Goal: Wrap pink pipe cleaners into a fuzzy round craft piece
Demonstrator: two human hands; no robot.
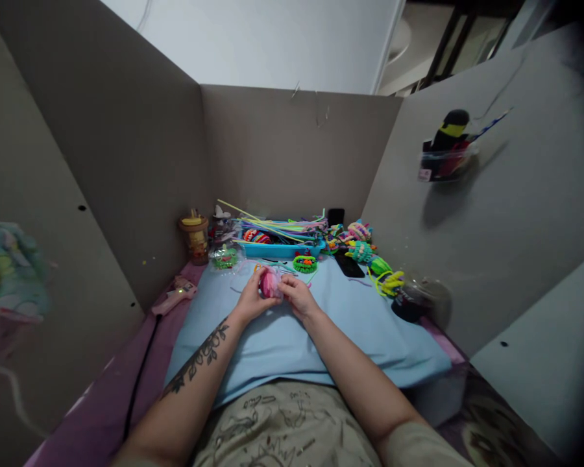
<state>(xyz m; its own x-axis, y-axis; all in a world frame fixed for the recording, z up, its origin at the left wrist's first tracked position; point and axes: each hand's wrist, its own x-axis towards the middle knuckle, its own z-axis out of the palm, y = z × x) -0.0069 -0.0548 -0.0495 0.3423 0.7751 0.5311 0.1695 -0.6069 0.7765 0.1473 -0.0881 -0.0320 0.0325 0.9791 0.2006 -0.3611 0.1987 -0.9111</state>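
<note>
A small pink and magenta striped pipe-cleaner piece (pixel 270 283), rounded in shape, is between my two hands above the blue cloth (pixel 370 331). My left hand (pixel 254 299) curls around its left side, thumb underneath. On its right edge, the fingers of my right hand (pixel 296 296) pinch together. Just beyond my hands lie a green round pipe-cleaner piece (pixel 305 263) with coloured bits on top and a few loose pipe cleaners. To their left a green piece in a clear wrapper (pixel 224 257) rests on the cloth.
A blue tray (pixel 282 250) full of pipe cleaners stands at the back. Left are a lidded cup (pixel 194 239) and a pink glue gun (pixel 176 295) with a black cord. Right are a dark phone (pixel 349 264), several colourful pieces and a black container (pixel 411 299). Grey panels (pixel 296 152) enclose the table.
</note>
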